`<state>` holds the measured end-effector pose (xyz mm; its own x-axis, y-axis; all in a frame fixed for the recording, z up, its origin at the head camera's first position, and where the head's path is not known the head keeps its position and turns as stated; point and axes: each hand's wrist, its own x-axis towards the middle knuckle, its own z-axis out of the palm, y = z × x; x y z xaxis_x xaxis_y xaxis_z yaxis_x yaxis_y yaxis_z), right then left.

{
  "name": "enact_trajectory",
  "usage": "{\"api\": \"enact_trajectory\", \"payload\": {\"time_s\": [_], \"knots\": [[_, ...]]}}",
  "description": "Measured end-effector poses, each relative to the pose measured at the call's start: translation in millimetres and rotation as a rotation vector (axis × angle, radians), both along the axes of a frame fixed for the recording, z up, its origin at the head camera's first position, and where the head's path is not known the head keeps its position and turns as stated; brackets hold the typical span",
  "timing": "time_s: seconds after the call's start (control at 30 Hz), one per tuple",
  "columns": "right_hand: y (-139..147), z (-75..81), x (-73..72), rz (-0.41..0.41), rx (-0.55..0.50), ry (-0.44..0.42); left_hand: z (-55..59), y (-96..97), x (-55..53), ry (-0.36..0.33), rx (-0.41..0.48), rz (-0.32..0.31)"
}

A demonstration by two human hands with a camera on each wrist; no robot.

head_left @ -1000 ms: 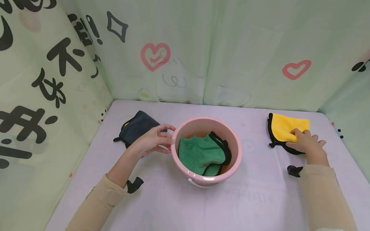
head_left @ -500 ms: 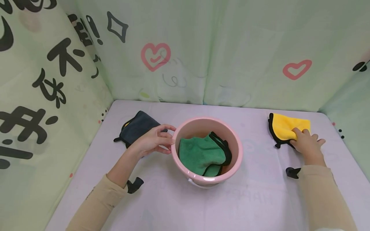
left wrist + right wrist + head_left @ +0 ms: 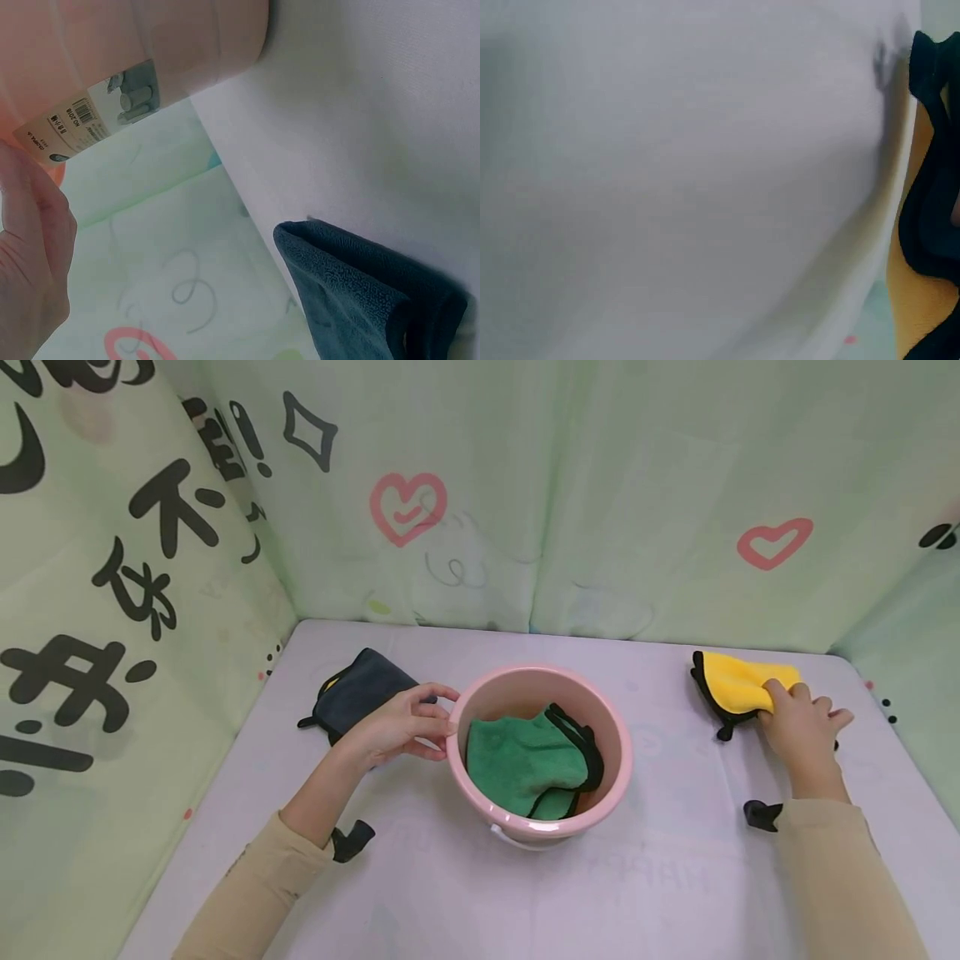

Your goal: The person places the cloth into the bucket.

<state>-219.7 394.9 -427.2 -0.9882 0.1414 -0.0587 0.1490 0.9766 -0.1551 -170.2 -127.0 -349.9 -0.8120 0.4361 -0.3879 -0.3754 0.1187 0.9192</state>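
In the head view, a pink bucket (image 3: 536, 825) stands mid-table with a folded green cleaning cloth (image 3: 525, 760) inside. My left hand (image 3: 401, 727) touches the outside of its rim at the left, fingers loosely extended. The left wrist view shows this hand beside the bucket's labelled wall (image 3: 202, 45). At the right, my right hand (image 3: 802, 727) pinches the near edge of a yellow cleaning cloth (image 3: 738, 683) with black trim and a dark underside. That edge is raised from the table. In the right wrist view, only part of the yellow cloth (image 3: 919, 304) shows, at the right edge.
A folded dark-grey cleaning cloth (image 3: 363, 689) lies left of the bucket, partly behind my left forearm. The pale tablecloth (image 3: 615, 902) covers the table. Printed green curtains (image 3: 637, 485) enclose the back and sides. A white handle (image 3: 517, 841) hangs on the bucket's near side.
My right hand has taken hold of the yellow cloth's near edge and lifted it, so the cloth is folding up and away. The left hand and bucket stay in place.
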Motion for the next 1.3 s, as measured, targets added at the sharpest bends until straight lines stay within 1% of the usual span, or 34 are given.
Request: {"api": "enact_trajectory", "payload": {"time_s": [0.2, 0.4, 0.57, 0.73, 0.9, 1.07, 1.17, 1.3], "knots": [[-21, 22.8, -3.0, 0.033, 0.031, 0.133, -0.4, 0.0, 0.3, 0.008, 0.007, -0.003], [-49, 51.9, -3.1, 0.087, 0.016, 0.262, -0.9, -0.4, 0.2, 0.019, 0.016, -0.015], [-76, 79.8, 4.1, 0.141, 0.014, 0.333, -2.1, -0.8, 0.0, 0.018, 0.015, -0.011], [-101, 100.6, 15.5, 0.241, 0.013, 0.464, -2.7, -1.2, -0.8, 0.01, 0.017, -0.005], [-124, 113.8, 27.4, 0.354, 0.011, 0.588, -2.5, -0.8, -0.8, 0.008, 0.019, -0.008], [-145, 121.1, 39.5, 0.454, 0.011, 0.675, -3.2, -0.5, -0.9, 0.009, 0.016, -0.01], [-157, 123.0, 46.3, 0.521, 0.006, 0.702, -3.3, -0.8, -0.9, 0.007, 0.017, -0.009], [-172, 124.1, 54.9, 0.616, 0.005, 0.7, -3.3, -1.4, -0.7, 0.008, 0.017, -0.011]]}}
